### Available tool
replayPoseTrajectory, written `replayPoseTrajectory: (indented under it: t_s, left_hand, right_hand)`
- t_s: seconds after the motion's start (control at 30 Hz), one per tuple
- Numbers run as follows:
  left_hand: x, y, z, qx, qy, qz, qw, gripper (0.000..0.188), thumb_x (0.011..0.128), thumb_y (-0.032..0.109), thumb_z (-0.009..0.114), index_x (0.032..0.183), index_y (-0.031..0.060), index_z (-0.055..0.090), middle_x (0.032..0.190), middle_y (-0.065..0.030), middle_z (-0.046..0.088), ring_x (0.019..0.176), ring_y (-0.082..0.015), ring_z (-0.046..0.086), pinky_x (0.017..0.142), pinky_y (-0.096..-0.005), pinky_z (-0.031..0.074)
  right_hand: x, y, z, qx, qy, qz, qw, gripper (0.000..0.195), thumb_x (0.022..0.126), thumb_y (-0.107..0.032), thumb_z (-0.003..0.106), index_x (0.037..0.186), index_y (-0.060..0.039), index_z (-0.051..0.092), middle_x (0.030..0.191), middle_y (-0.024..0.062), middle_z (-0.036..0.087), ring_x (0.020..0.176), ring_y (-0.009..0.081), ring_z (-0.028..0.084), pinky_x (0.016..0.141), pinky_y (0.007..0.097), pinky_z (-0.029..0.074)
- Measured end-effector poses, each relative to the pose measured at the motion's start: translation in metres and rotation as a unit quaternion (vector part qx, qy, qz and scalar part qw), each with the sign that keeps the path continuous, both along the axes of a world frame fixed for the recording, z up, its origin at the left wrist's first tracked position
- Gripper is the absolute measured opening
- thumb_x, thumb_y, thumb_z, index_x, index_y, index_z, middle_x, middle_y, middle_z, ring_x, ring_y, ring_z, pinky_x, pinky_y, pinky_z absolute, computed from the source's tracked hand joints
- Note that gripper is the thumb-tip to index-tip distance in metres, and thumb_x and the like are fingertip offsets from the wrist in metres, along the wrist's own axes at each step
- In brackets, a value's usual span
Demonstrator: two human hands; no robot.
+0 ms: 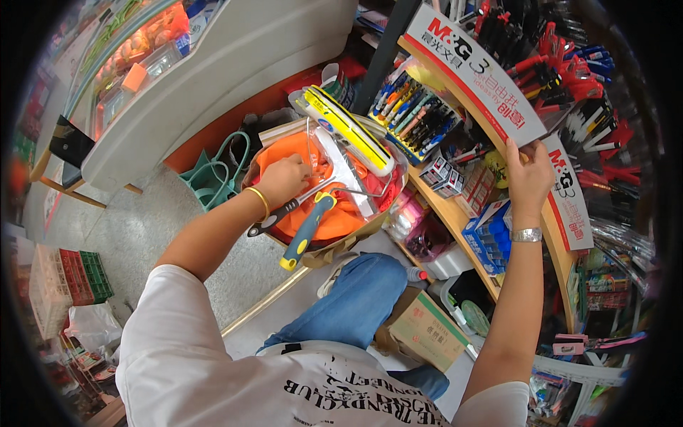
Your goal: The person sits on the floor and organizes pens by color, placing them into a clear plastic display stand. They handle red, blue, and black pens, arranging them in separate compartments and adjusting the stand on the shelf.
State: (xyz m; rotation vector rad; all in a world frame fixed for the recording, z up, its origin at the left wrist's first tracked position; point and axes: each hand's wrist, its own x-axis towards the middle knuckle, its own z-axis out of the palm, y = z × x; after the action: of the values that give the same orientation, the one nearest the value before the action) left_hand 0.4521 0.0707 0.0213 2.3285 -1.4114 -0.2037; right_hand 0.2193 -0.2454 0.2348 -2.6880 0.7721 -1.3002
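Note:
My left hand reaches into a cardboard box, fingers curled over orange fabric beside a wire frame; whether they grip anything I cannot tell. Under my wrist lies a black-and-grey tool handle with a metal shaft. A blue-grey and yellow handle with a bent wire, like a paint roller's, sticks out over the box's near side. Across the top rests a long yellow packaged item alongside a white plastic bar. My right hand grips the wooden shelf edge at the sign strip.
Pens and small boxes fill the lower shelf; more pens stand above the sign. A teal bag leans left of the box. Near my bent knee sits a carton. Plastic crates are at left.

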Motion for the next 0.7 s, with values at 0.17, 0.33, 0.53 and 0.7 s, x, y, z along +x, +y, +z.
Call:
replayPoseTrajectory:
  t_s: [0.17, 0.33, 0.53, 0.7]
  left_hand:
    - [0.015, -0.003, 0.003, -0.011, -0.077, -0.077, 0.994, 0.012, 0.084, 0.018, 0.059, 0.079, 0.0079, 0.063, 0.085, -0.0113, 0.060, 0.082, -0.0313, 0.062, 0.073, -0.0429, 0.050]
    - [0.045, 0.032, 0.077, -0.028, 0.160, -0.021, 0.987, 0.018, 0.082, 0.016, 0.067, 0.078, 0.0004, 0.059, 0.073, -0.0166, 0.063, 0.069, -0.0352, 0.061, 0.064, -0.0395, 0.049]
    - [0.054, 0.039, 0.046, -0.032, 0.158, -0.007, 0.987, 0.021, 0.083, 0.021, 0.067, 0.082, 0.0002, 0.065, 0.080, -0.0204, 0.065, 0.077, -0.0374, 0.064, 0.069, -0.0414, 0.051]
    - [0.034, -0.002, -0.002, -0.026, 0.198, 0.107, 0.974, 0.028, 0.082, 0.026, 0.066, 0.088, -0.0020, 0.067, 0.086, -0.0223, 0.068, 0.083, -0.0371, 0.066, 0.075, -0.0421, 0.052]
  right_hand:
    - [-0.001, 0.000, 0.002, 0.031, -0.008, -0.001, 0.999, 0.028, 0.083, -0.016, 0.073, 0.101, 0.0029, 0.064, 0.090, 0.0161, 0.071, 0.082, 0.0259, 0.071, 0.075, 0.0338, 0.053]
    - [-0.005, -0.002, 0.005, 0.039, -0.003, -0.003, 0.999, 0.029, 0.082, -0.016, 0.073, 0.100, 0.0039, 0.062, 0.088, 0.0171, 0.070, 0.080, 0.0267, 0.070, 0.073, 0.0343, 0.053]
    - [-0.003, -0.005, -0.001, 0.039, 0.012, -0.016, 0.999, 0.028, 0.086, -0.018, 0.071, 0.100, 0.0041, 0.062, 0.090, 0.0167, 0.071, 0.080, 0.0230, 0.070, 0.073, 0.0330, 0.053]
    - [-0.002, -0.008, -0.005, 0.058, -0.005, 0.009, 0.998, 0.027, 0.086, -0.018, 0.071, 0.100, 0.0040, 0.063, 0.092, 0.0153, 0.071, 0.081, 0.0210, 0.070, 0.074, 0.0315, 0.053]
